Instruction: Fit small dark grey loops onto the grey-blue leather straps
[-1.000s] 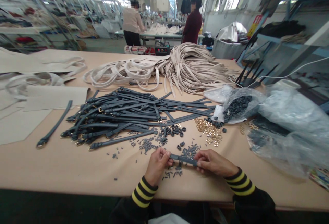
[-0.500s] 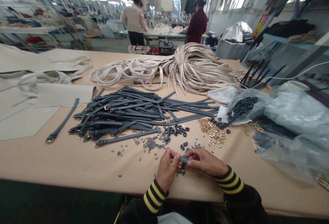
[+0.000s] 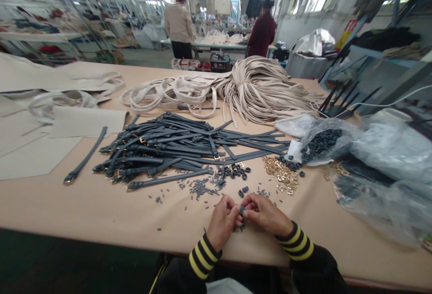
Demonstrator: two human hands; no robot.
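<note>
My left hand (image 3: 221, 223) and my right hand (image 3: 268, 216) meet near the table's front edge, fingertips pinched on a small dark grey strap piece (image 3: 242, 210). Most of that piece is hidden behind my fingers. Several tiny dark grey bits (image 3: 240, 228) lie just below my fingertips. Small dark strap loops (image 3: 243, 191) rest on the table right beyond my hands. Farther off are a scatter of short grey bits (image 3: 202, 187), more dark loops (image 3: 232, 171) and a heap of gold buckles (image 3: 281, 175).
Dark grey buckled straps (image 3: 162, 143) are piled mid-table, with one strap (image 3: 86, 154) apart at left. Behind lies a beige strap bundle (image 3: 249, 85). Beige panels (image 3: 37, 150) cover the left side. Plastic bags (image 3: 388, 150) crowd the right. Two people stand at a far table.
My hands have drawn closer together, the right one moving left, and less of the strap piece shows between them. The whole view has shifted slightly.
</note>
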